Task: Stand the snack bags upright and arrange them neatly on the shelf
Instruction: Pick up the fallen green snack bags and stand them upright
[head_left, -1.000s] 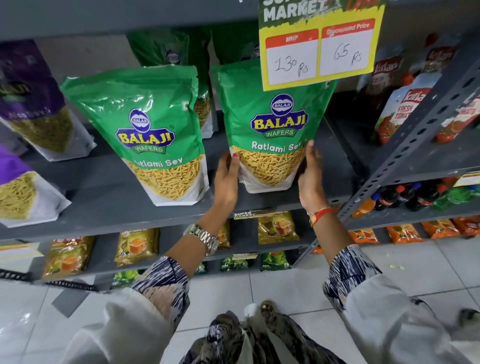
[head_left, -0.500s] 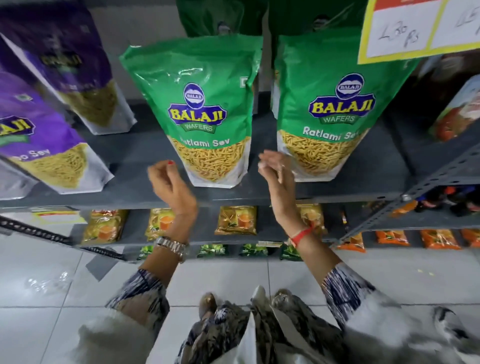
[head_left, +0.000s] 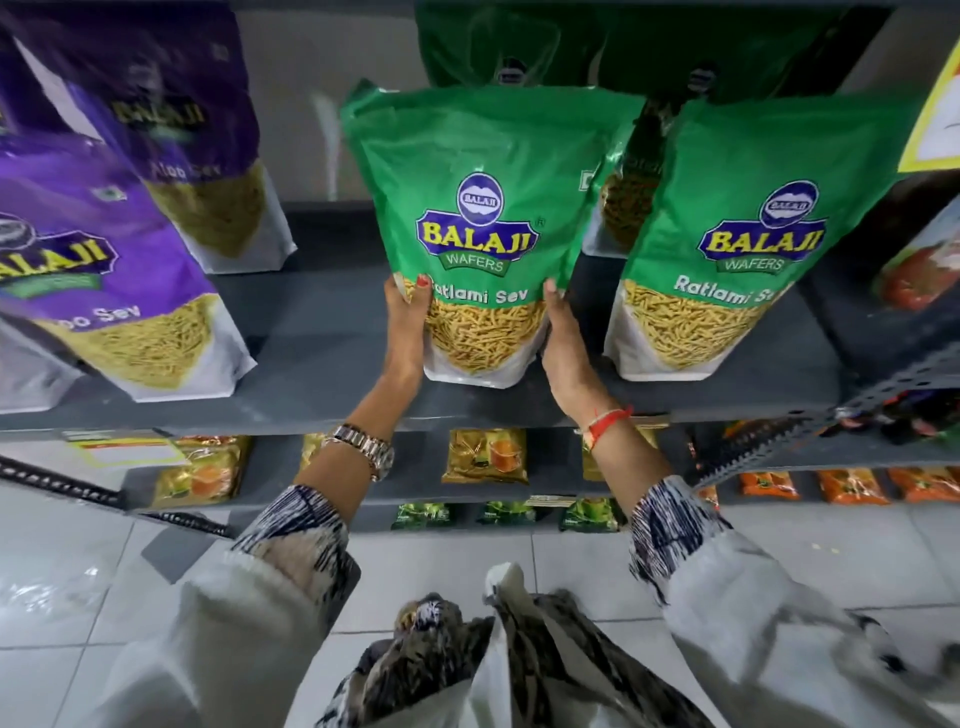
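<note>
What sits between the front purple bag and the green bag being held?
Only bare shelf separates the purple bag from the held green bag, per the head view.

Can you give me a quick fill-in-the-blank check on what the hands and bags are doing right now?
1. Both hands grip the ____ Ratlami Sev bag by its lower sides.
2. The left hand wears a ____ on its wrist.
3. The right hand has a ____ thread at its wrist.
4. The Aloo Sev bags are ____ in colour.

Missing words: left; watch; red; purple
</note>
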